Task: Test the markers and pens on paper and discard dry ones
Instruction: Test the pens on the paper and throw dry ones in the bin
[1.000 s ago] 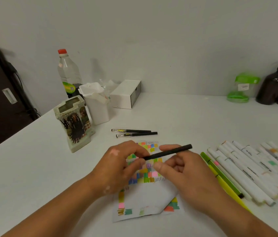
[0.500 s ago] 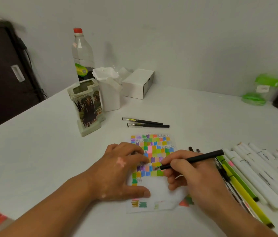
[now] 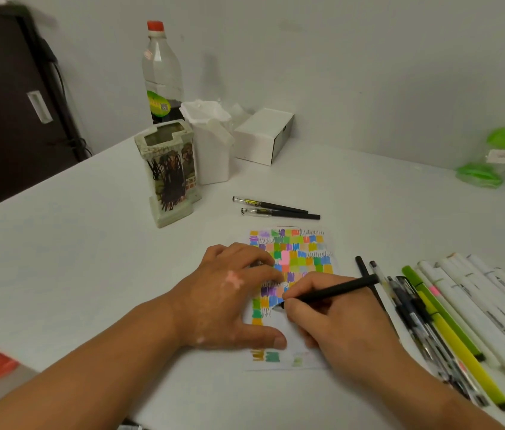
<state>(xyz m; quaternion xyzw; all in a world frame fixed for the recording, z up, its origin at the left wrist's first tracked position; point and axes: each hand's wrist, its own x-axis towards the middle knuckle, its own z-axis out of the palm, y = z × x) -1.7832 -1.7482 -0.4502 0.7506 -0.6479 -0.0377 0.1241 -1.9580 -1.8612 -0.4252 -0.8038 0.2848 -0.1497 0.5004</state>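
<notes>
black pen (image 3: 329, 291) lowered, tip touching paper (image 3: 301, 249)

A single wide-angle view from the person's head looks forward and down across the white counter (image 3: 89, 243), close above the left hand (image 3: 229, 302) and right hand (image 3: 338, 321), facing the far wall (image 3: 369, 72).

left hand (image 3: 235, 293): palm down, thumb splayed | right hand (image 3: 338, 321): fingers curled, pinch grip

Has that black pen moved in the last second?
Yes. The pen, earlier held level above the paper, has tipped down; its tip now meets the paper, gripped by the right hand alone.
</notes>
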